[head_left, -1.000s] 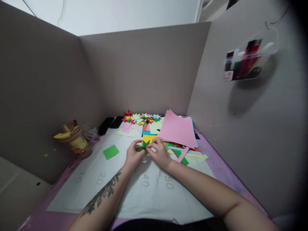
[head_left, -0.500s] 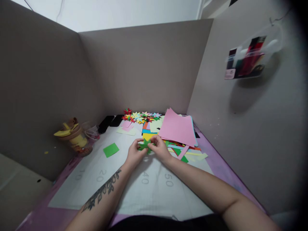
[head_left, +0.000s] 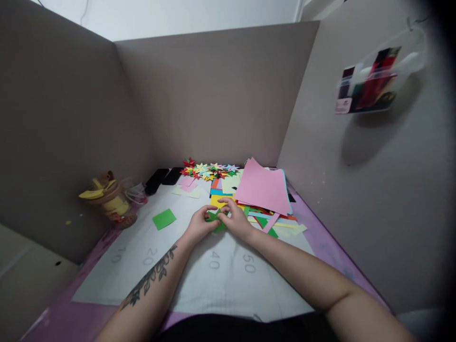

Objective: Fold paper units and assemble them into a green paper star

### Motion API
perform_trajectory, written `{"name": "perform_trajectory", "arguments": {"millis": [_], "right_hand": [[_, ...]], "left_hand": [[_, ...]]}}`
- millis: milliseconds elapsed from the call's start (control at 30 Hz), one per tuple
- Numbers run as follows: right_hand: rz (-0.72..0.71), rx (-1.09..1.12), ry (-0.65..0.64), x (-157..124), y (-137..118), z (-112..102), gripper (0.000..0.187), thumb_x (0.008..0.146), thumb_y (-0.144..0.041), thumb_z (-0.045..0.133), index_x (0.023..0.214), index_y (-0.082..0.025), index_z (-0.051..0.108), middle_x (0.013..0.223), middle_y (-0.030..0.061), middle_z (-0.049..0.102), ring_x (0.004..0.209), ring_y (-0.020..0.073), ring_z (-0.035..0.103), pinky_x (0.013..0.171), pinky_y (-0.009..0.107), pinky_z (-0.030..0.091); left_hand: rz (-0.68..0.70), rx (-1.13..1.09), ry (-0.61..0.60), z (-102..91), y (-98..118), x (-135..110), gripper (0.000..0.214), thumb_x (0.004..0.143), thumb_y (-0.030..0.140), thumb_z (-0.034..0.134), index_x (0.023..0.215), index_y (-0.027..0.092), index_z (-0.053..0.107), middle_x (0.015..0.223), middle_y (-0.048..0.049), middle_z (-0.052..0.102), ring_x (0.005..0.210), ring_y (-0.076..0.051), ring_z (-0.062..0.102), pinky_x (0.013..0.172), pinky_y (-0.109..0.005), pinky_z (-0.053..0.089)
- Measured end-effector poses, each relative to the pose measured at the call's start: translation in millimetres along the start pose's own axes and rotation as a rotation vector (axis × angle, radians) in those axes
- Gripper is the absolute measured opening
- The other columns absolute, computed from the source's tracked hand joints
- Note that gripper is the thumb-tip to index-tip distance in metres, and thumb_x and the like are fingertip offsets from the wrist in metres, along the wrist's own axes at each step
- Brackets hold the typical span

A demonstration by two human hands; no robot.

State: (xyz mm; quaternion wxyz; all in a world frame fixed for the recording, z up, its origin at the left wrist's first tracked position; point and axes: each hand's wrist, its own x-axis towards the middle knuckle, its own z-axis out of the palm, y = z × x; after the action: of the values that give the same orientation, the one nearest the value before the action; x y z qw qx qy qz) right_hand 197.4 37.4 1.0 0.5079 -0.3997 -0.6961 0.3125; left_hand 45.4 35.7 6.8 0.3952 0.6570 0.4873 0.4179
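Observation:
Between my two hands is a green folded paper star (head_left: 218,222), partly covered by my fingers. My left hand (head_left: 202,223) pinches its left side between thumb and fingers. On the other side, my right hand (head_left: 235,220) grips it with the thumb and curled fingers. A flat green paper square (head_left: 164,219) lies on the white sheet to the left of my hands. Farther back sits a cluster of multicoloured paper stars (head_left: 208,171).
Pink paper sheets (head_left: 263,186) and coloured strips (head_left: 272,222) are piled at the right. Pale paper pieces (head_left: 187,190), dark phones (head_left: 172,176), a clear cup (head_left: 134,191) and a decorated pot (head_left: 114,204) stand or lie left. A plastic pouch (head_left: 370,88) hangs on the right wall.
My right fingers have shifted over the green star, and its points are turned and more covered than before. The whole view has tilted slightly; the other papers stay in place.

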Motion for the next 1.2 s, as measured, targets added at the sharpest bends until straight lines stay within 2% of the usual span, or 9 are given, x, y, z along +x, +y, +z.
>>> {"name": "perform_trajectory", "arguments": {"millis": [100, 200, 267, 400, 500, 667, 833, 967, 1200], "right_hand": [[-0.048, -0.049, 0.026, -1.1, 3.5, 2.4, 0.036, 0.072, -0.015, 0.051, 0.107, -0.021, 0.048, 0.081, -0.0009, 0.059, 0.083, 0.0156, 0.058, 0.079, 0.032, 0.044], [-0.114, -0.122, 0.151, -2.5, 4.5, 1.7, 0.037, 0.071, -0.017, 0.055, 0.107, -0.022, 0.047, 0.103, 0.0058, 0.056, 0.101, 0.0194, 0.052, 0.087, 0.037, 0.041], [-0.122, -0.134, 0.213, -3.0, 5.1, 0.7, 0.039, 0.07, -0.019, 0.058, 0.107, -0.021, 0.046, 0.11, 0.008, 0.053, 0.105, 0.0208, 0.049, 0.088, 0.038, 0.04], [-0.037, 0.023, 0.136, -2.4, 8.9, 0.6, 0.039, 0.072, -0.019, 0.056, 0.109, -0.021, 0.042, 0.09, 0.0029, 0.056, 0.084, 0.0162, 0.057, 0.075, 0.032, 0.047], [-0.039, 0.045, 0.1, -2.2, 12.3, 0.9, 0.036, 0.074, -0.017, 0.051, 0.108, -0.021, 0.042, 0.08, -0.0002, 0.054, 0.074, 0.0141, 0.057, 0.067, 0.028, 0.047], [-0.153, -0.076, 0.133, -3.8, 10.2, -1.5, 0.032, 0.076, -0.016, 0.05, 0.107, -0.022, 0.045, 0.087, 0.0023, 0.055, 0.08, 0.0159, 0.056, 0.073, 0.031, 0.047], [-0.305, -0.189, 0.152, -5.7, 0.3, -4.3, 0.016, 0.077, -0.017, 0.055, 0.092, -0.023, 0.054, 0.102, 0.0065, 0.051, 0.102, 0.0211, 0.049, 0.089, 0.039, 0.041], [-0.287, -0.19, 0.113, -6.4, -2.3, -5.0, 0.01, 0.077, -0.017, 0.057, 0.085, -0.022, 0.058, 0.104, 0.0067, 0.048, 0.104, 0.0214, 0.048, 0.09, 0.04, 0.04], [-0.296, -0.212, 0.099, -7.1, -0.2, -4.6, 0.01, 0.077, -0.018, 0.059, 0.083, -0.023, 0.064, 0.108, 0.0071, 0.048, 0.106, 0.0221, 0.047, 0.085, 0.038, 0.042]], "left_hand": [[0.014, -0.002, 0.015, 1.5, -1.7, 1.2, 0.036, 0.058, 0.02, 0.066, 0.093, 0.015, 0.062, 0.056, 0.0055, 0.05, 0.051, -0.009, 0.047, 0.046, -0.017, 0.035], [-0.01, -0.118, 0.048, 2.1, -2.4, 1.9, 0.033, 0.06, 0.023, 0.067, 0.091, 0.015, 0.059, 0.065, 0.0026, 0.058, 0.056, -0.01, 0.054, 0.051, -0.019, 0.041], [-0.021, -0.198, 0.088, 2.3, -3.4, 2.6, 0.034, 0.06, 0.024, 0.068, 0.09, 0.015, 0.056, 0.069, 0.0009, 0.061, 0.061, -0.012, 0.057, 0.056, -0.021, 0.045], [-0.032, -0.267, 0.128, 2.9, -6.0, 3.8, 0.033, 0.058, 0.024, 0.07, 0.086, 0.015, 0.056, 0.07, -0.0001, 0.063, 0.064, -0.014, 0.06, 0.06, -0.024, 0.048], [-0.028, -0.242, 0.114, 2.9, -4.6, 2.8, 0.029, 0.058, 0.024, 0.07, 0.082, 0.015, 0.057, 0.068, 0.0006, 0.063, 0.062, -0.013, 0.059, 0.058, -0.023, 0.047], [0.018, -0.18, 0.085, 1.2, 2.4, -1.0, 0.02, 0.062, 0.025, 0.067, 0.078, 0.015, 0.061, 0.068, 0.0004, 0.064, 0.06, -0.012, 0.059, 0.057, -0.021, 0.045], [0.158, -0.046, 0.157, -1.0, 0.5, -2.6, 0.014, 0.066, 0.026, 0.064, 0.076, 0.016, 0.063, 0.073, -0.0006, 0.066, 0.067, -0.013, 0.06, 0.064, -0.023, 0.046], [0.232, 0.046, 0.164, -2.1, -2.4, -3.5, 0.011, 0.07, 0.023, 0.062, 0.079, 0.017, 0.063, 0.075, -0.0009, 0.066, 0.069, -0.013, 0.06, 0.068, -0.024, 0.047], [0.264, 0.105, 0.17, -1.6, -2.4, -4.5, 0.011, 0.071, 0.02, 0.061, 0.081, 0.017, 0.063, 0.077, -0.001, 0.067, 0.07, -0.013, 0.062, 0.068, -0.024, 0.048]]}}
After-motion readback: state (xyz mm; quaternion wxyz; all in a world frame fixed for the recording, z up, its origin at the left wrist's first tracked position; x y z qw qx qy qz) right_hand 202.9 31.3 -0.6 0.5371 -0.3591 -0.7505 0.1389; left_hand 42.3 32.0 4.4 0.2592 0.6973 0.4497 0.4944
